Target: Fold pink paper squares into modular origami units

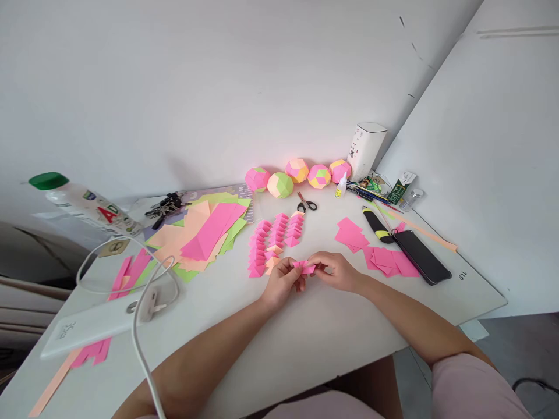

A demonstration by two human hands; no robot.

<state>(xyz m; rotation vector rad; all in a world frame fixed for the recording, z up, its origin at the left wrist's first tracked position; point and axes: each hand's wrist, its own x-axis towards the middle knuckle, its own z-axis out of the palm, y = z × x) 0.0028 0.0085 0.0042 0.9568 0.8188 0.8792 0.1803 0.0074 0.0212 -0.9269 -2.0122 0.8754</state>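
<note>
Across the table (305,343) from the wall, the person is leaning both bare forearms inward, and the two hands are meeting just in front of the rows of folded paper (257,250). The left hand (282,280) is pinching one end of a small pink paper piece (305,267), its thumb lying on top and its fingers curling beneath. The right hand (334,269) is arching knuckles-up, its wrist bending slightly, its fingertips gripping the other end.
</note>
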